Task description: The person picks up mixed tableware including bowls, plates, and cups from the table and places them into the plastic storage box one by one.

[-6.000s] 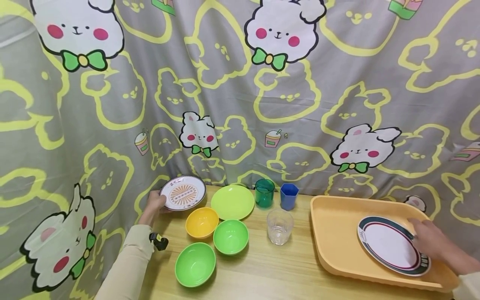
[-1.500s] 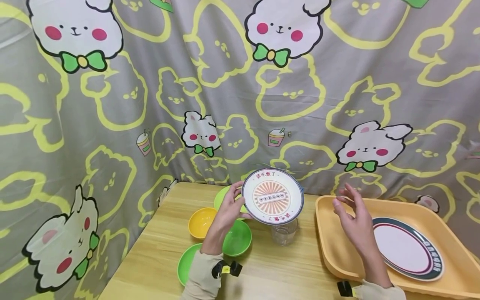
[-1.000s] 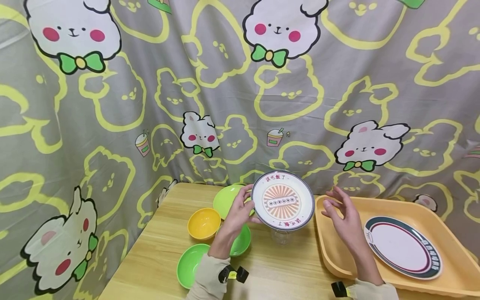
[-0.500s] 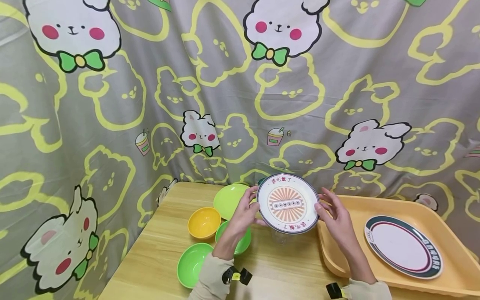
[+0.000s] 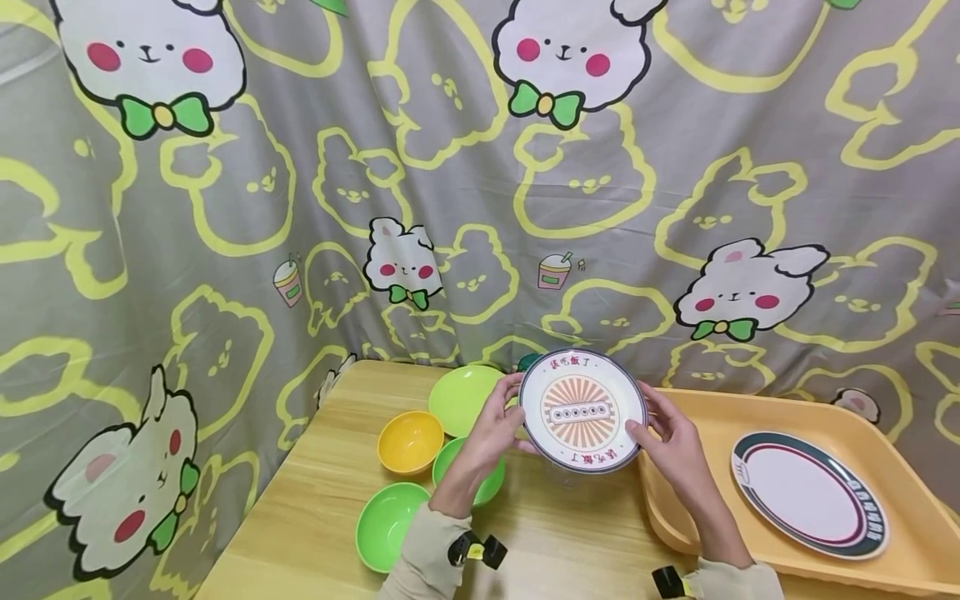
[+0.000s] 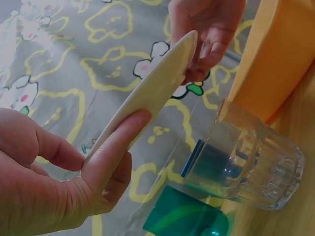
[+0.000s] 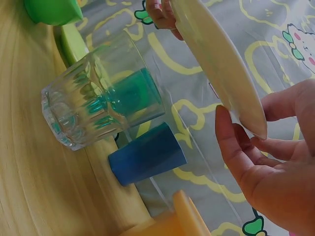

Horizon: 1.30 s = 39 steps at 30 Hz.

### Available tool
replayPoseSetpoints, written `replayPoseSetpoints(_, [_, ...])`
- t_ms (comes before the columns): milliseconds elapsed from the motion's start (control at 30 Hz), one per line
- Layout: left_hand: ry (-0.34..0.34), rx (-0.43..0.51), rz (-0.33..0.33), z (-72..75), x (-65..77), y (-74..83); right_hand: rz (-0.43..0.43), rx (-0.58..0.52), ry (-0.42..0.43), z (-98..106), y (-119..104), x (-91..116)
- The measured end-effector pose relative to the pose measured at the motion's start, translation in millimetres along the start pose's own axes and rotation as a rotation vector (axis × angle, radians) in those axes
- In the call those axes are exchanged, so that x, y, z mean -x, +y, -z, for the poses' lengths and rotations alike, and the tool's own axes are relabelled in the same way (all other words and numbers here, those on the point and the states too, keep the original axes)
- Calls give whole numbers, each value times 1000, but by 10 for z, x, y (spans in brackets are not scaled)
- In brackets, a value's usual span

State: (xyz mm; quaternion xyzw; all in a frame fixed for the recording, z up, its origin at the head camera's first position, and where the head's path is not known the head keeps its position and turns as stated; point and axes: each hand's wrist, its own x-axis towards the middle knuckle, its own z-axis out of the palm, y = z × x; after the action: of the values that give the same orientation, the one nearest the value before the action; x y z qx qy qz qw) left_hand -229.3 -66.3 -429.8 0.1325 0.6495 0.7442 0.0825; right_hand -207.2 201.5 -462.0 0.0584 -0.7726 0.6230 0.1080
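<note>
A round white plate (image 5: 583, 412) with a dark rim, an orange sunburst and red characters is held up in the air above the table. My left hand (image 5: 491, 421) pinches its left edge, thumb on top and fingers underneath. On the opposite edge my right hand (image 5: 667, 433) grips the plate the same way. In the left wrist view the plate (image 6: 142, 96) appears nearly edge-on, tilted. Below it stands a clear glass (image 7: 101, 93), mostly hidden by the plate in the head view. Behind the glass are a blue cup (image 7: 147, 153) and a green cup (image 6: 184, 214).
An orange tray (image 5: 690, 500) on the right holds a white oval plate (image 5: 806, 492) with a dark green rim. To the left are a lime plate (image 5: 461, 400), a yellow bowl (image 5: 410, 442) and two green bowls (image 5: 390, 527). A patterned curtain (image 5: 450, 192) hangs behind the table.
My left hand picked the round plate off the table's left side and carried it right. My right hand left the oval plate in the tray, then took the round plate's right edge.
</note>
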Motion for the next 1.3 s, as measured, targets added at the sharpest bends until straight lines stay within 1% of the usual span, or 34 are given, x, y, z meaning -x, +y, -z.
replayPoseSetpoints(233, [-1, -8, -4, -23, -3, -17, -38, -51, -14, 13, -8, 6])
replayPoseSetpoints(500, [1, -18, 1, 5, 7, -34, -109, -72, -44, 3, -51, 16])
replayPoseSetpoints(667, [-6, -21, 1, 7, 5, -45, -141, -65, -62, 0, -71, 41])
replayPoseSetpoints(767, [-1, -25, -1, 3, 4, -49, -144, -67, -69, 0, -84, 50])
replayPoseSetpoints(1033, [49, -58, -10, -2, -2, -49, -119, -118, -73, -8, -128, 55])
replayPoseSetpoints(1100, [46, -60, -14, 0, -5, -48, -109, -123, -70, 3, -143, 56])
replayPoseSetpoints(1300, [9, -59, -12, -5, 10, -14, -80, -80, -52, 93, -175, 58])
